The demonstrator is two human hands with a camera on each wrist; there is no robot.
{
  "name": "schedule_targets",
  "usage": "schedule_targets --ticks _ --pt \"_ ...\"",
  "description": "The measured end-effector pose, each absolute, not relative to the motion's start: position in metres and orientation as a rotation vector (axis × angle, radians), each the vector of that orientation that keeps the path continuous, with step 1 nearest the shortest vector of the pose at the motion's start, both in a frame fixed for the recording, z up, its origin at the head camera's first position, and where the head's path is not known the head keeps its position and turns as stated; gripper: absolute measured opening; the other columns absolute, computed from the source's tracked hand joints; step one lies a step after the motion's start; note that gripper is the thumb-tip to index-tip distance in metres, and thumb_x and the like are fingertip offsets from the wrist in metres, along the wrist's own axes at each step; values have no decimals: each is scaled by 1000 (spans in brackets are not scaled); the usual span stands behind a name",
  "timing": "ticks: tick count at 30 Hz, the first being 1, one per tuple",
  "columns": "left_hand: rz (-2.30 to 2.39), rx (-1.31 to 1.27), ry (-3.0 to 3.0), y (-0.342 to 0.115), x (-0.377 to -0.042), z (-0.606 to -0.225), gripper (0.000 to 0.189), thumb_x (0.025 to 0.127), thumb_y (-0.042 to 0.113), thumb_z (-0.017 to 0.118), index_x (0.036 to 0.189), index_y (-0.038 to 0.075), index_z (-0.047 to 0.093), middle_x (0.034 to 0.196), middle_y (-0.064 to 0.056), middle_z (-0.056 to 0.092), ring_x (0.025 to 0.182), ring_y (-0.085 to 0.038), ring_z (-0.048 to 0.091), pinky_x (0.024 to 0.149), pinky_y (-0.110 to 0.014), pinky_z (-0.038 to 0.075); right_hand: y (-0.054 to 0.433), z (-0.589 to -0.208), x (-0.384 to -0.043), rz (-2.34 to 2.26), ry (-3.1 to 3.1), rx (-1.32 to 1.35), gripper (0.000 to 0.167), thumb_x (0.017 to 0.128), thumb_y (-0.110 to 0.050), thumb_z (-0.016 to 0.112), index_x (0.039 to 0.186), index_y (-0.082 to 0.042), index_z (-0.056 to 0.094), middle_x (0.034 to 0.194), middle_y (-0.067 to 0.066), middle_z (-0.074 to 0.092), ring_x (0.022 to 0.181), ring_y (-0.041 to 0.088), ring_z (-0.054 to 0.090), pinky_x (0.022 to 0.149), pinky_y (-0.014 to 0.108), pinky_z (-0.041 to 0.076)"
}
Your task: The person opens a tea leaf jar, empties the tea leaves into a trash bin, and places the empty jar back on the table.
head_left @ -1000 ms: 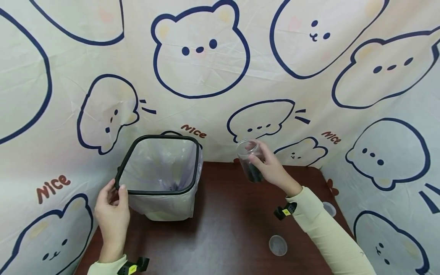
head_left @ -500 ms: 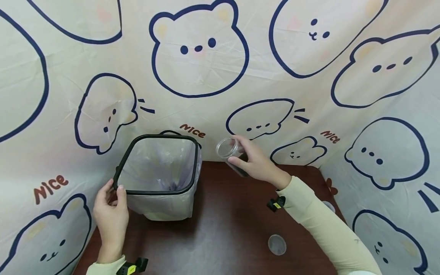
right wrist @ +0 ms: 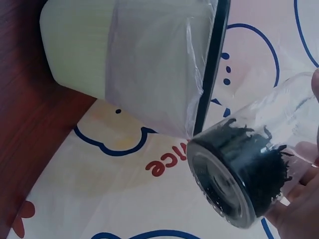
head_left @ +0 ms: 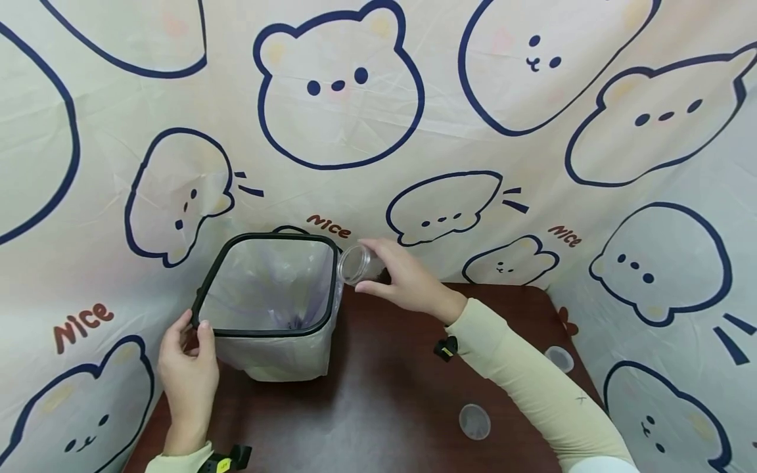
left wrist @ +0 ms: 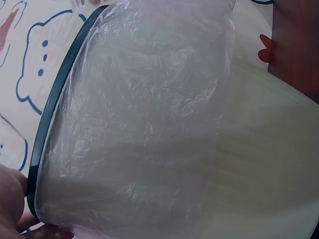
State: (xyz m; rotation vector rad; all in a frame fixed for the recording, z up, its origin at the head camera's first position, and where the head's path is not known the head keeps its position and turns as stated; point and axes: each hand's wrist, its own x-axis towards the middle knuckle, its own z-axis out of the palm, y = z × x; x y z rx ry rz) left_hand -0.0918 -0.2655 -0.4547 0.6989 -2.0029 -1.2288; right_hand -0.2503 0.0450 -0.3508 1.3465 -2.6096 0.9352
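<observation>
My left hand (head_left: pixel 188 378) grips the near-left corner of the dark rim (head_left: pixel 266 333) of a trash can (head_left: pixel 290 358), which is lined with a translucent plastic bag (left wrist: pixel 144 109). In my right hand (head_left: pixel 405 279) is a clear glass jar (head_left: pixel 357 264), lidless and tilted with its mouth toward the can. Dark, thin, curly pieces like dried leaves (right wrist: pixel 266 167) fill the jar's bottom part, as the right wrist view shows. The jar is close beside the can's right rim; whether they touch I cannot tell.
A round translucent lid (head_left: pixel 475 422) lies on the brown table (head_left: pixel 390 407) at the front right. Another round translucent disc (head_left: pixel 559 359) lies near the right edge. A cartoon-printed cloth (head_left: pixel 343 131) hangs behind and at the sides.
My right hand has carried the jar leftward to the can's right side, tilting it further along the way. The left hand keeps its grip on the rim.
</observation>
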Motion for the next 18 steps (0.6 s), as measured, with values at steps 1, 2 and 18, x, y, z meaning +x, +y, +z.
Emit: schedule_targets --ticks 1,2,18 --pt "-1227 697 -2003 -266 -92 -455 46 105 28 55 145 6 55 135 -20 60 100 -4 51 77 -7 38 43 -351 -250 905 -2616 1344 75 91 -34 78 150 -2 43 144 13 53 132 25 49 110 41 42" --pt "-1226 695 -2003 -266 -92 -455 46 105 28 55 145 6 55 135 -20 60 100 -4 51 76 -7 38 41 -352 -249 869 -2616 1344 76 91 -36 78 150 -2 44 143 13 53 132 24 49 110 40 42" --pt "-1213 713 -2019 -266 -92 -455 46 105 29 55 145 7 55 138 -18 59 108 -23 55 76 -7 37 10 -365 -245 365 -2480 1400 81 89 -52 74 149 -5 47 135 10 58 123 25 53 102 41 46"
